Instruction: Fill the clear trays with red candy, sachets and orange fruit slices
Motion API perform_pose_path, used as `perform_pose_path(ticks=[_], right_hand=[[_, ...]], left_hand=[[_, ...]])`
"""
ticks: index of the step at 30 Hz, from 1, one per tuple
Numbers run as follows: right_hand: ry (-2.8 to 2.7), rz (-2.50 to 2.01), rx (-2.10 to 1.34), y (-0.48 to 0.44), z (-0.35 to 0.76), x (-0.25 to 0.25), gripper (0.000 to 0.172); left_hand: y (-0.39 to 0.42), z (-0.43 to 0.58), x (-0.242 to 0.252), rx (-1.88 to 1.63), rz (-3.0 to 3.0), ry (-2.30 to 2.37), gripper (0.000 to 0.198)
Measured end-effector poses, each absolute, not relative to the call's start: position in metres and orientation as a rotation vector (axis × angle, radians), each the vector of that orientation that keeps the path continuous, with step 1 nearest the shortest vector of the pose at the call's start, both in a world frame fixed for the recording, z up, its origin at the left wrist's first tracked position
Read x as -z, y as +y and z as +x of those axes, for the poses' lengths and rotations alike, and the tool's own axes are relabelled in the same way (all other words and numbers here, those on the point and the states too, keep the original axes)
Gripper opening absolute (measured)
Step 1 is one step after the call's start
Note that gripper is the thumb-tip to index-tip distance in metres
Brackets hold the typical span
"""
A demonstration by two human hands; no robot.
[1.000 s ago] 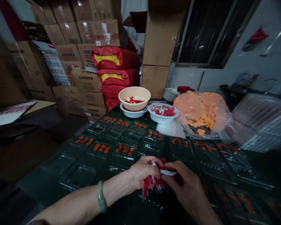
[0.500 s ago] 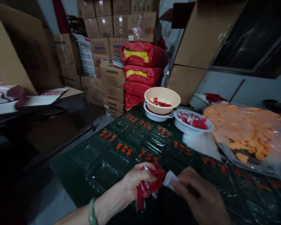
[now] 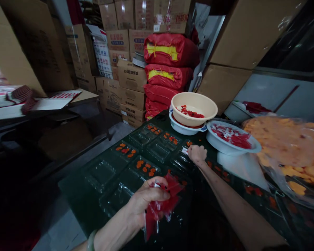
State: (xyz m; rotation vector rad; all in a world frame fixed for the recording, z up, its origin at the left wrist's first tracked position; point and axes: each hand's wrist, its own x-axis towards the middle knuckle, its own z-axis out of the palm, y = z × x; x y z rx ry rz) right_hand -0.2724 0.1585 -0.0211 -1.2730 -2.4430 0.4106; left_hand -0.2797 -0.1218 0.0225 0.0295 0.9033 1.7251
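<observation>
A: In your head view, your left hand (image 3: 143, 200) is closing in a fist around a bunch of red sachets (image 3: 164, 205). The fingers are curling tight over the tops, and the loose ends are hanging below your palm.

B: You are holding that bunch low and near you, above the near edge of the dark table (image 3: 74, 186). A green bracelet (image 3: 90, 242) is sitting on that wrist.

A: Your right hand (image 3: 198, 154) is reaching well ahead of the left. Thumb and fingertips are pinching one small white sachet (image 3: 184, 150), and the other fingers are folding in.

B: That sachet is hanging over the clear trays (image 3: 146, 153), just in front of the stacked bowls. Whether it is touching a tray, I cannot tell.

A: Several tray pockets are holding orange and red pieces.

B: Beyond your right hand, a beige bowl (image 3: 199, 116) with red bits is nesting in a white bowl (image 3: 183, 129).

A: Just beside them, a second white bowl (image 3: 225, 148) is holding more red sachets. At the far right, a clear bag of orange pieces (image 3: 290, 146) is lying on the table.

B: Behind the table, red sacks (image 3: 170, 75) are lying stacked among cardboard boxes (image 3: 132, 75).
</observation>
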Motion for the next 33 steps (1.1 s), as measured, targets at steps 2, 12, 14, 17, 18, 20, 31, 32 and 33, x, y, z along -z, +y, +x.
perform_pose_path(ticks=[2, 12, 14, 17, 18, 20, 31, 32, 33], right_hand=[[-2.454, -1.219, -0.364, 0.146, -0.267, 0.014, 0.011], [-2.58, 0.055, -1.249, 0.024, -0.177, -0.071, 0.019], [-2.641, 0.091, -1.029, 0.012, -0.17, -0.07, 0.014], [-2.616, 0.059, -0.875, 0.008, -0.165, -0.063, 0.019], [-2.579, 0.007, -0.89, 0.012, -0.163, -0.061, 0.021], [-2.444, -0.22, -0.972, 0.029, -0.162, -0.056, 0.022], [-1.961, -1.108, -1.469, 0.111, -0.242, -0.011, 0.012], [-1.991, -1.14, -1.425, 0.107, -0.256, -0.009, 0.012], [-2.011, -1.182, -1.373, 0.105, -0.271, -0.007, 0.014]], left_hand=[[-0.121, -0.284, -0.022, -1.714, 0.03, 0.933, 0.027], [-0.119, -0.278, -0.028, -1.763, 0.089, 0.959, 0.025], [-0.117, -0.273, -0.029, -1.772, 0.1, 0.911, 0.026], [-0.117, -0.267, -0.027, -1.749, 0.059, 0.881, 0.035], [-0.118, -0.267, -0.026, -1.74, 0.042, 0.889, 0.036], [-0.119, -0.267, -0.023, -1.729, 0.029, 0.909, 0.035], [-0.133, -0.277, -0.02, -1.791, 0.027, 0.814, 0.028], [-0.134, -0.278, -0.02, -1.798, 0.032, 0.814, 0.028], [-0.135, -0.279, -0.02, -1.806, 0.036, 0.811, 0.028]])
